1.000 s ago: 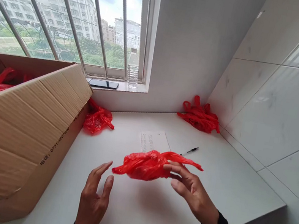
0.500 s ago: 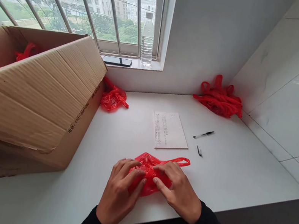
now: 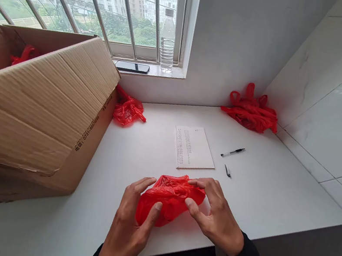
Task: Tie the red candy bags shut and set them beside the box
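Red bag (image 3: 169, 198) sits bunched on the near table (image 3: 278, 195), left hand (image 3: 129, 226) and right hand (image 3: 216, 217) both gripping it with curled fingers.

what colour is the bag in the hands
Red: the bag is a bright, glossy red, seen in the head view.

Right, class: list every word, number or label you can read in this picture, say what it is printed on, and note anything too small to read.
"0731-8667899", roughly, after two Chinese characters I cannot make out: on the side of the cardboard box; the last digits are unsure.
Sheet of paper: columns of small print, too small to read.
Water bottle on the sill: no readable label.
Phone, pen, red bag between the hands: no text seen.
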Demonstrator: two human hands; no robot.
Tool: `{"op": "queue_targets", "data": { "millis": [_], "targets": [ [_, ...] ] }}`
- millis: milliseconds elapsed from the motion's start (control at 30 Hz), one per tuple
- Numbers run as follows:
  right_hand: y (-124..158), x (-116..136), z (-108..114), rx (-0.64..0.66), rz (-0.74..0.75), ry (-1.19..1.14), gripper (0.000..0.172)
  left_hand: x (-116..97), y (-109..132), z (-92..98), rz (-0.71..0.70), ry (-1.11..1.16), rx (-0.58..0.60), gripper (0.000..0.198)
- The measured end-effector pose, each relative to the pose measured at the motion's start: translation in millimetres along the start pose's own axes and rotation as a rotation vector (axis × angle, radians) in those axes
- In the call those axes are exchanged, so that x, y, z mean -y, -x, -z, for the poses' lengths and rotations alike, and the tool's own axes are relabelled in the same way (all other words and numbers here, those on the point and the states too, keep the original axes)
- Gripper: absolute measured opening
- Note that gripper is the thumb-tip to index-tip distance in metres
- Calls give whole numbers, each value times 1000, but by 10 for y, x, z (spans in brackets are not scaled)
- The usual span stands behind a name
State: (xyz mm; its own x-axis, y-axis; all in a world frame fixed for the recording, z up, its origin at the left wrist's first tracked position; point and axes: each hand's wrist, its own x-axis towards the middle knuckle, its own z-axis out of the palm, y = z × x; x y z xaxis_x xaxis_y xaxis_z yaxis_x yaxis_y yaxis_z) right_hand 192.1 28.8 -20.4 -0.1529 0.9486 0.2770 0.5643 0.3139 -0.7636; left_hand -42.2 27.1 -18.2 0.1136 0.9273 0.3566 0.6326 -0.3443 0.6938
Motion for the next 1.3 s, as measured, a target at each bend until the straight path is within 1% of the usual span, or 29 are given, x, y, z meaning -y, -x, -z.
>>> {"op": "queue_targets", "data": {
  "millis": [33, 100, 133, 167, 300, 400, 467, 533, 567, 633, 667, 700, 767, 833, 900, 933, 967, 1033, 1100, 1133, 1233, 1300],
  "targets": [
    [-14, 31, -27, 17, 13, 3, 25, -27, -14, -28, -37, 2, 25, 39],
    [-38, 72, -60, 34, 11, 2, 13, -44, -44, -65, -77, 3, 40, 24],
    [-44, 79, -60, 31, -2, -10, 6, -33, -56, -66, -72, 4, 23, 15],
    [-44, 77, -50, 23, -23, -28, 5, -12, -65, -55, -51, 6, -3, 10],
    [6, 24, 32, -33, -143, -110, 13, 87, -62, 57, 83, 16, -92, 11],
    [42, 17, 36, -23, -211, -173, 14, 61, -43, 92, 135, 31, -107, 14],
    [38, 50, -1, -7, -225, -213, 14, -10, -40, 64, 106, 45, -91, 21],
    [12, 100, -46, 12, -203, -213, 18, -80, -49, 16, 17, 37, -40, 33],
    [-3, 124, -63, 26, -182, -201, 18, -101, -58, -4, -34, 27, -16, 34],
    [-27, 155, -74, 47, -148, -173, 14, -100, -79, -16, -100, 9, -10, 20],
    [-30, 158, -67, 43, -141, -166, 16, -80, -88, -4, -102, 5, -34, 12],
    [-27, 152, -53, 30, -150, -167, 19, -54, -95, 20, -80, 6, -69, 8],
    [-1, 123, -18, 1, -199, -192, 20, -6, -97, 85, -16, 4, -135, 7],
    [37, 95, 4, -5, -250, -238, 20, 5, -89, 134, 19, 6, -168, 9],
    [70, 91, -5, 19, -265, -295, 19, -27, -78, 129, -31, 1, -111, 23],
    [81, 99, -18, 32, -258, -319, 18, -49, -74, 104, -81, -3, -61, 30],
    [88, 113, -33, 43, -248, -339, 18, -70, -72, 72, -132, -9, -15, 33],
    [95, 141, -52, 54, -225, -358, 17, -87, -74, 11, -194, -12, 27, 25],
    [100, 152, -41, 38, -212, -354, 19, -67, -78, -2, -172, 8, -16, 13],
    [104, 147, -25, 25, -213, -356, 19, -47, -79, 17, -137, 17, -49, 10],
    [132, 103, 36, -8, -252, -399, 20, 8, -77, 135, 5, 29, -131, 8],
    [152, 73, 58, -14, -285, -442, 20, 16, -68, 207, 85, 33, -153, 10]
  ]
}}
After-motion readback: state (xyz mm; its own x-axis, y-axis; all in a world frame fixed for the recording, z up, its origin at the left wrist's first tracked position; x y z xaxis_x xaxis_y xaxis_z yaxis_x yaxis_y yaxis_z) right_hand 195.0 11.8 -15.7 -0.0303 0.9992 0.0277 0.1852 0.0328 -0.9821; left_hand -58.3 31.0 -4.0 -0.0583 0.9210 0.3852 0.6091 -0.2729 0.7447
